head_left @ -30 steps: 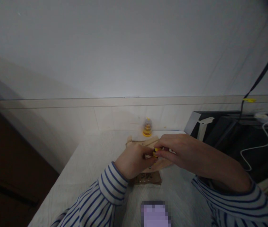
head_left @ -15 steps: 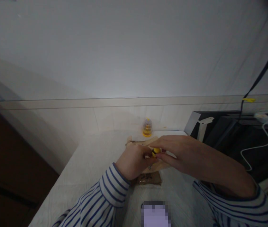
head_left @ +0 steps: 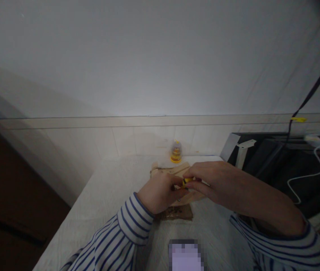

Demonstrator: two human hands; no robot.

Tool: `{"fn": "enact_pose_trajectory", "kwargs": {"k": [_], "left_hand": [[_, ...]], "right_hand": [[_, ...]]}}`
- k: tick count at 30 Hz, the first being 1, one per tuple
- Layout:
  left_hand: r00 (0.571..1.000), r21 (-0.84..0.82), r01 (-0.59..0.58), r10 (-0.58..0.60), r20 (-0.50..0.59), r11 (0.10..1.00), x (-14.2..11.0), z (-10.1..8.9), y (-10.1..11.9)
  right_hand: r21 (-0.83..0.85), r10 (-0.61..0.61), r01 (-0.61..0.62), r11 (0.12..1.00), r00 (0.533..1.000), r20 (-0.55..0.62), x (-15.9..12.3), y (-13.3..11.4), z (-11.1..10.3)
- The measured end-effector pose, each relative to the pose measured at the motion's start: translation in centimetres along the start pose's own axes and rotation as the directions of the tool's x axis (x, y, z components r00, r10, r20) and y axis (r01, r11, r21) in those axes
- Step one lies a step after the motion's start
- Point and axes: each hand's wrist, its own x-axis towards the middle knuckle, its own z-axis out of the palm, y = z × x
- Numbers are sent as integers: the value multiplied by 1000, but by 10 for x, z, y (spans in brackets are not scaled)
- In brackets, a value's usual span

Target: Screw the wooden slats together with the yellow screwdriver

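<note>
My left hand (head_left: 160, 191) and my right hand (head_left: 205, 178) meet over the middle of the table. Between their fingertips is a small yellow and black piece (head_left: 187, 181), which looks like a screwdriver handle. The right thumb and fingers pinch it from the right. The left fingers close on its left end, and its tip is hidden there. Beneath the hands lies a tan flat item (head_left: 181, 171), partly covered by them. Nearer to me is a shiny brown packet (head_left: 179, 212). A small clear dome container with a yellow base (head_left: 176, 152) stands behind the hands.
A white cloth (head_left: 111, 188) covers the table, which meets a pale wall (head_left: 137, 139). A phone-like object with a blurred screen (head_left: 185, 258) lies at the front. To the right are dark panels (head_left: 270, 162) and a white cable (head_left: 303, 177). Dark brown furniture (head_left: 13, 188) is at left.
My right fingers have shifted and now cover more of the yellow and black piece, as if turned around it. The left hand has barely moved.
</note>
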Motion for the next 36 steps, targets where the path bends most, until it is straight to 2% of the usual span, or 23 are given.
{"fn": "enact_pose_trajectory", "kwargs": {"k": [8, 13, 18, 23, 29, 36], "left_hand": [[998, -45, -29, 31, 49, 999, -2, -4, 2], [998, -37, -29, 31, 47, 999, -1, 0, -1], [1000, -18, 13, -12, 16, 1000, 0, 3, 0], [998, 8, 63, -63, -10, 998, 1, 5, 0], [998, 13, -13, 14, -62, 1000, 2, 3, -2], [995, -64, -82, 79, -55, 995, 0, 2, 0]], "right_hand": [[10, -52, 53, 999, 999, -14, -3, 4, 2], [10, -16, 16, 1000, 1000, 8, -4, 2, 0], [-17, 14, -14, 1000, 1000, 7, -3, 2, 1], [-40, -23, 22, 999, 999, -26, 0, 7, 6], [-8, -21, 21, 1000, 1000, -6, 5, 3, 7], [59, -68, 68, 996, 998, -1, 1, 2, 2]]}}
